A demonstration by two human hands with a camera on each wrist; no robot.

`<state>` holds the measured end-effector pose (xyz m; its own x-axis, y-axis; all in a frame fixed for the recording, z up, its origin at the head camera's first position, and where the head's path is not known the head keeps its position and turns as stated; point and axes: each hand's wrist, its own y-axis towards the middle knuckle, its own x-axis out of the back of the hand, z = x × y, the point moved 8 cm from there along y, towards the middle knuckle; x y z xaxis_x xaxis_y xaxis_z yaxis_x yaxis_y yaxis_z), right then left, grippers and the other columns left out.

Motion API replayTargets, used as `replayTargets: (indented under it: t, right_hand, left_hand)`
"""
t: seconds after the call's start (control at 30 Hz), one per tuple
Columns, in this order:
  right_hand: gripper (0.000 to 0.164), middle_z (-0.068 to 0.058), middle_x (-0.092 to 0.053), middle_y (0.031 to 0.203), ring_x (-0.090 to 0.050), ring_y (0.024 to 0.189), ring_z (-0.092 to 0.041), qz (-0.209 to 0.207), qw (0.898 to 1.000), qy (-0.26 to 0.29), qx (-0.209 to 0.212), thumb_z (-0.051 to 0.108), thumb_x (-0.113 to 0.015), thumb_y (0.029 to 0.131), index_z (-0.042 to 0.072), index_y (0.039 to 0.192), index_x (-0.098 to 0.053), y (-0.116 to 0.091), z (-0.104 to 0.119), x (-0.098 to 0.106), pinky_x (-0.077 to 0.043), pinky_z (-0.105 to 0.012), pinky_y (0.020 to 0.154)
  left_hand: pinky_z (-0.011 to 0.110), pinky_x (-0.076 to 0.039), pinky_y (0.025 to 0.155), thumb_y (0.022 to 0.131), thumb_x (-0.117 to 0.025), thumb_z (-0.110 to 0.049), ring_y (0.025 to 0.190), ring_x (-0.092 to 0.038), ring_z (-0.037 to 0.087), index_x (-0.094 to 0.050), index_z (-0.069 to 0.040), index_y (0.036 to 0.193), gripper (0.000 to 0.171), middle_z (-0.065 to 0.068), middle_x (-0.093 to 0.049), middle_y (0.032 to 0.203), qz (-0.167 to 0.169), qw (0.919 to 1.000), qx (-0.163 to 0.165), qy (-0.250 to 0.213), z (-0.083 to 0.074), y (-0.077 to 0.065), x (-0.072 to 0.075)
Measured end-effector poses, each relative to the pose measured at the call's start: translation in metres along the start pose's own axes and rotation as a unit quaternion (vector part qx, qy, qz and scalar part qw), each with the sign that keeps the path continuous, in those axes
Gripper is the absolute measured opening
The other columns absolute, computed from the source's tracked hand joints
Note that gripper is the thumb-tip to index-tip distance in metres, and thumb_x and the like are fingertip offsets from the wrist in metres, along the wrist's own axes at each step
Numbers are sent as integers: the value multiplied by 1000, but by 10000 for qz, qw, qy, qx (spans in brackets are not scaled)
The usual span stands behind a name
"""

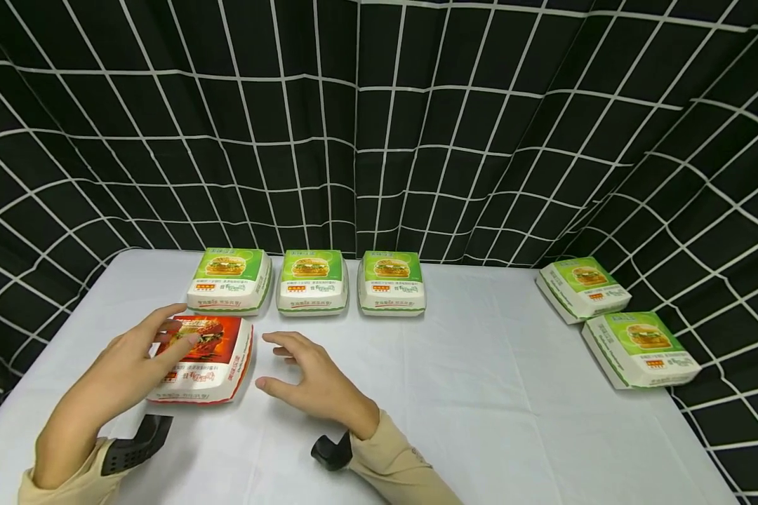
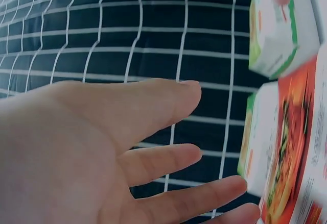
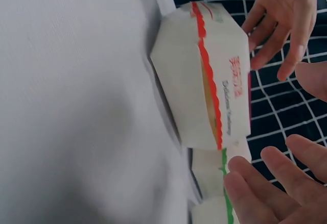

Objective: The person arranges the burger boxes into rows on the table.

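Observation:
A red-and-white burger box (image 1: 230, 361) lies on the left of the table, closed, its printed lid facing up. My left hand (image 1: 120, 368) hovers over its left side, fingers spread and loosely bent; in the left wrist view the palm holds nothing. Just right of the box, my right hand (image 1: 318, 379) is raised with thumb and fingers apart, a small gap between it and the box. The right wrist view shows the red-edged side of the burger box (image 3: 204, 81) between the two hands.
Behind the red box, a row of three green-and-white burger boxes (image 1: 312, 284) stands along the table's back edge. Two more green boxes (image 1: 644, 351) sit angled at the right edge. A black curtain with white grid lines (image 1: 379, 119) encloses the white table (image 1: 480, 407).

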<state>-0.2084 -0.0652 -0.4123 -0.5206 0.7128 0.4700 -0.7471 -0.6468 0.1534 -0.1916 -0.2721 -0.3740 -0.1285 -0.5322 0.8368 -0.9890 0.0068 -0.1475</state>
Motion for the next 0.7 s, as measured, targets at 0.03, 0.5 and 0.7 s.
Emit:
replayTargets:
  t: [0.03,0.5,0.7]
  right_hand:
    - [57,-8,-54,144,-61,125,-25,-15,10000,6,1,22,-70,93,8,144,-48,0,0,2,-47,-24,105]
    - [56,-10,-54,143,-58,127,-31,-340,9990,-268,-104,18,-70,91,4,142,-50,-16,-18,35,-48,-38,107]
    - [57,-8,-53,144,-56,129,-31,-614,9971,-358,-260,18,-70,91,6,142,-50,-33,-28,62,-48,-41,106]
  left_hand:
    - [66,-45,87,101,-46,-51,118,-49,50,-28,-3,153,73,33,-47,139,-5,10000,-13,-4,-4,0,-2]
    - [56,-45,95,100,-58,-35,119,-59,37,-44,-8,146,55,22,-63,128,-580,9928,-853,-615,-52,-4,-13]
    - [57,-45,99,99,-61,-29,119,-58,35,-48,-9,143,50,19,-61,133,-869,9861,-1191,-767,-77,-5,-22]
